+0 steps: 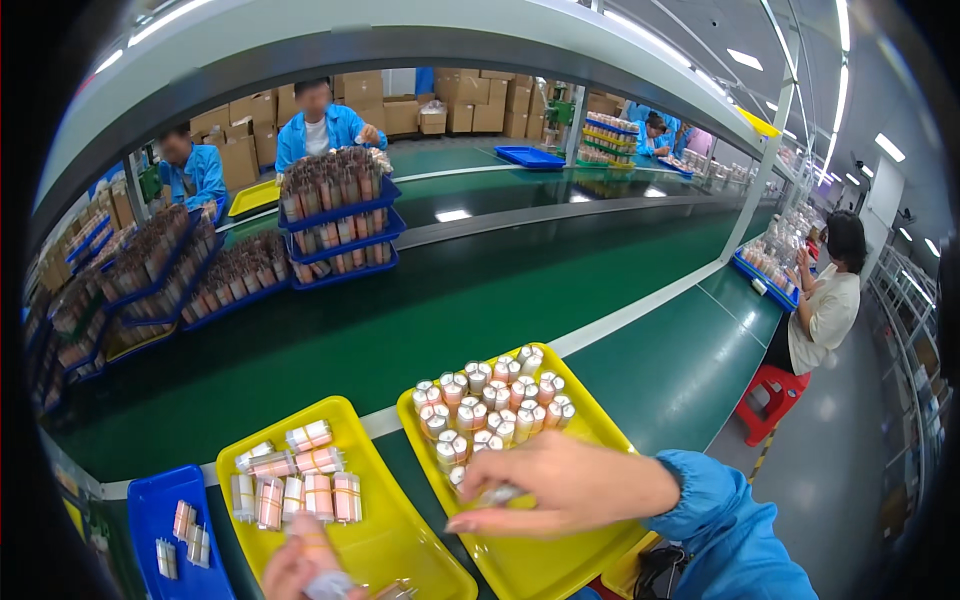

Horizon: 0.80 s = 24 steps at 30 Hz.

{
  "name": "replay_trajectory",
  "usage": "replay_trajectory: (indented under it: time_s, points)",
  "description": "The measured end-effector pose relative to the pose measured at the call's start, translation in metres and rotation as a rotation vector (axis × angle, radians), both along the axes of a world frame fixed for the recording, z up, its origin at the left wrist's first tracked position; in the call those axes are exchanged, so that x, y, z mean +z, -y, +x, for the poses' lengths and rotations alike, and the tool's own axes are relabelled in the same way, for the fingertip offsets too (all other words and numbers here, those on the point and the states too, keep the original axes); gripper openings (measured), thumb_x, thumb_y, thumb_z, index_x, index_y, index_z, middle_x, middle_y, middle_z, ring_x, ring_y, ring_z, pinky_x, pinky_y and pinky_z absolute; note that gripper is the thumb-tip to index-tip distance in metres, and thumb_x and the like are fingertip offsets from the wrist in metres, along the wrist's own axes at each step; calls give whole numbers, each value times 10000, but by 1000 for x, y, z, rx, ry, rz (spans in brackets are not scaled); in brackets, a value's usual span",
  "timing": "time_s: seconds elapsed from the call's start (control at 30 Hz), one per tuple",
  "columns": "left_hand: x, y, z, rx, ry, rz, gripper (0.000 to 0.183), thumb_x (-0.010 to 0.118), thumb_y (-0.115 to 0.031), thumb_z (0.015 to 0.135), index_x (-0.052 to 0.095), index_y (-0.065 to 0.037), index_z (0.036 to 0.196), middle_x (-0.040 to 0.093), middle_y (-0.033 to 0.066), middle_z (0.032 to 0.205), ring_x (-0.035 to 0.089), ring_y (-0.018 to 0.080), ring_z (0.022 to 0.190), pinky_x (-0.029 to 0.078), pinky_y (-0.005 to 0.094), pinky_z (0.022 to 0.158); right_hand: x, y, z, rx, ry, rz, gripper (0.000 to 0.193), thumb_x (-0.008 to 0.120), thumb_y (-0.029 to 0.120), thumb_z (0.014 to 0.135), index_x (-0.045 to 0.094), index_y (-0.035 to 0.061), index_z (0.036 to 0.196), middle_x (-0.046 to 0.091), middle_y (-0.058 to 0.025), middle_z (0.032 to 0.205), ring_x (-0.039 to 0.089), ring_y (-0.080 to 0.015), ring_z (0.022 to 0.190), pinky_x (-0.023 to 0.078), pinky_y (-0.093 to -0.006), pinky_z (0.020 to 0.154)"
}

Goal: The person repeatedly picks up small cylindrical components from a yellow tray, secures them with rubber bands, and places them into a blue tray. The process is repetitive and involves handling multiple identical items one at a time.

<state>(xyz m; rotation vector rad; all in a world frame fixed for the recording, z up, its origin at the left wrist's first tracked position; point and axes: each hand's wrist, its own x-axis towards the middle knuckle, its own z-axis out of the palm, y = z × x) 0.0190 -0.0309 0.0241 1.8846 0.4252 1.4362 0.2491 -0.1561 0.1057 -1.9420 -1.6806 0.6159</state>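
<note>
My left hand [288,572], smeared by motion, is closed round a pale bundle [330,584] at the near end of the left yellow tray [400,520]. On that tray lie several banded bundles of small pink and white tubes [318,492]. Above the right yellow tray [590,425], my right hand [570,485] has its fingers closed on a small clear-ended bundle [503,494], mostly hidden by the fingers. Beyond that hand, rows of similar bundles [497,397] stand upright in the right tray, white ends up.
A blue tray [150,510] with a few bundles sits at the left. Across the green bench [480,290] stand stacked blue trays [345,265] full of bundles. A metal shelf beam spans overhead. Co-workers sit opposite; another person [835,290] is at the right by a red stool [770,400].
</note>
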Motion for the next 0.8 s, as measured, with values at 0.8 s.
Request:
replay_trajectory:
  time_s: [0.8]
  points:
    - [-23, -12, -3, -535, 309, -880, 393, 595, -73, 926, 336, -9, 1215, 578, 210, 1170, 654, 222, 903, 557, 324, 716, -13, -107, -45, 245, -971, -96, 375, 614, 315, 951, 591, 6, 1162, 648, -57, 825, 607, -87, 704, 448, -236, 603]
